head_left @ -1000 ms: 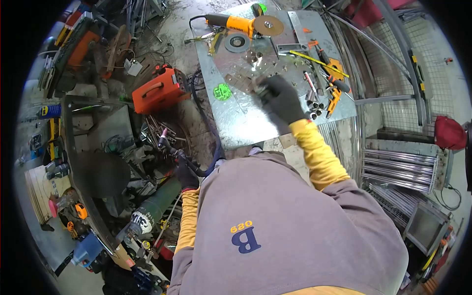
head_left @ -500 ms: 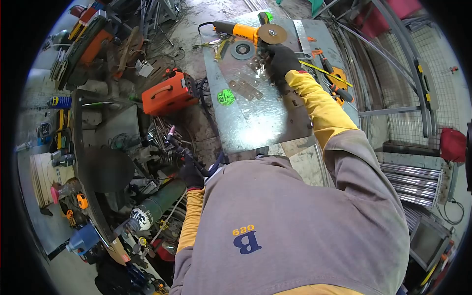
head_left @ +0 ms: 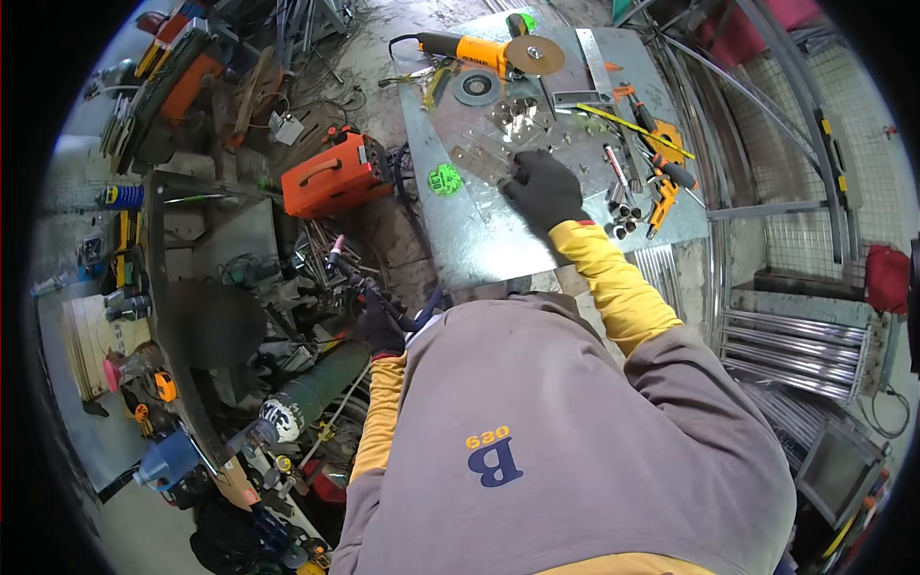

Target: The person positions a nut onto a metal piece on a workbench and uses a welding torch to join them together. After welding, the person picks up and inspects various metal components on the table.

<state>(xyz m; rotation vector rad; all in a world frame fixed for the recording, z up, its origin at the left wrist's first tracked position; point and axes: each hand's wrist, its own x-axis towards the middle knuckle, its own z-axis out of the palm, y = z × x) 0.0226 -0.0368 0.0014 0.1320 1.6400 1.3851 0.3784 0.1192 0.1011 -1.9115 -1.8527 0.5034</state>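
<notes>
In a dark glove, my left hand (head_left: 379,332) is wrapped round a TIG welding torch (head_left: 360,284) with a pink nozzle, held left of the metal-topped table (head_left: 470,254). My right hand (head_left: 546,190), also gloved, is low over the table, fingers bent together at the right end of some flat metal plates (head_left: 479,163). Whatever lies between its fingertips is hidden. Beyond it are small shiny round parts (head_left: 517,113). A green round disc (head_left: 445,179) lies left of the plates.
An orange angle grinder (head_left: 479,53), a grey flap disc (head_left: 476,87) and a metal square (head_left: 592,67) lie at the table's far side. To the right are a yellow tape (head_left: 632,129), clamps (head_left: 661,206) and short tubes (head_left: 625,218). An orange welding machine (head_left: 335,174) stands left; a green cylinder (head_left: 321,388) lies nearer.
My right hand has drawn back from the small round parts near the grinder to the flat plates, uncovering the square and short tubes. My left hand still holds the torch.
</notes>
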